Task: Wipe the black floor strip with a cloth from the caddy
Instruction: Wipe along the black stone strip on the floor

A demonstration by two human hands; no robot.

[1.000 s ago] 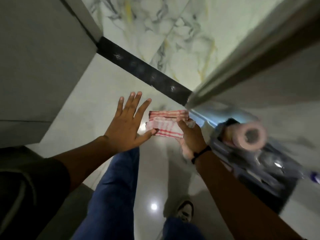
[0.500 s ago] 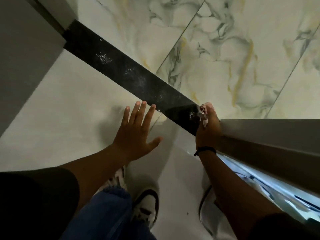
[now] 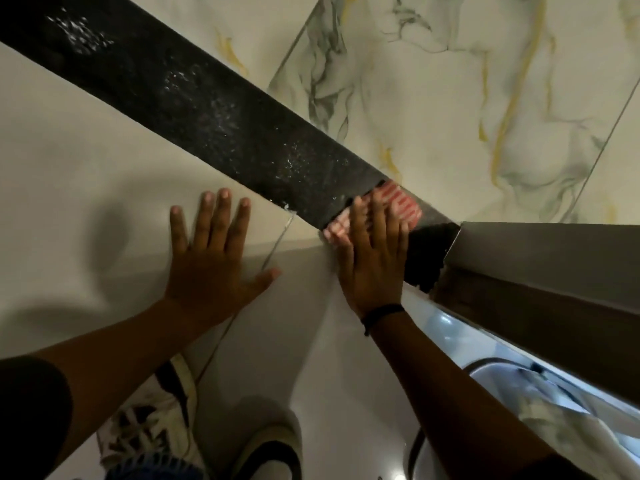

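Observation:
The black floor strip point(image 3: 194, 95) runs diagonally from the upper left down to the right, speckled with white dust. A red-and-white striped cloth point(image 3: 398, 202) lies on the strip's lower right end. My right hand point(image 3: 374, 258) presses flat on the cloth, fingers spread, covering most of it. My left hand point(image 3: 211, 258) rests flat on the pale tile beside the strip, fingers apart, holding nothing. The caddy is mostly out of sight; only a light rim point(image 3: 512, 372) shows at the lower right.
A grey door or panel edge point(image 3: 554, 258) juts in from the right, just past the cloth. Marbled tiles point(image 3: 450, 98) lie beyond the strip. My shoes point(image 3: 162, 424) stand at the bottom of the view.
The view has dropped closer to the floor. My right hand carried the cloth from the air down onto the strip and now presses it flat. My left hand has settled onto the tile.

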